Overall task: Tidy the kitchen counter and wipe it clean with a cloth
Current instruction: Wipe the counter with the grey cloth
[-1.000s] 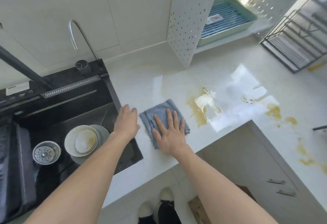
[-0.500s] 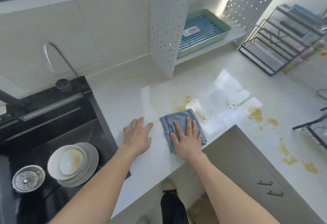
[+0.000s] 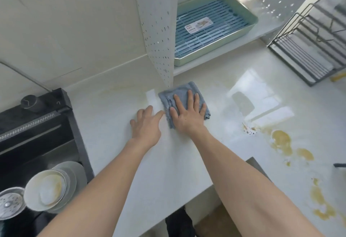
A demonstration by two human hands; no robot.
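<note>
A folded blue-grey cloth lies on the white counter, its far edge at the foot of the perforated white panel. My right hand presses flat on the cloth with fingers spread. My left hand rests flat on the bare counter just left of it, its fingertips at the cloth's edge. Yellow-brown spill stains mark the counter to the right, with more stains near the front right edge.
A black sink at the left holds stacked dirty plates and a metal strainer. A green tray with a blue grid sits on a low shelf. A black wire rack stands at the right.
My right hand has pushed the cloth away from me and rightward, from beside the sink over the nearer stain to the panel's foot. That stain no longer shows. My left hand followed along the counter.
</note>
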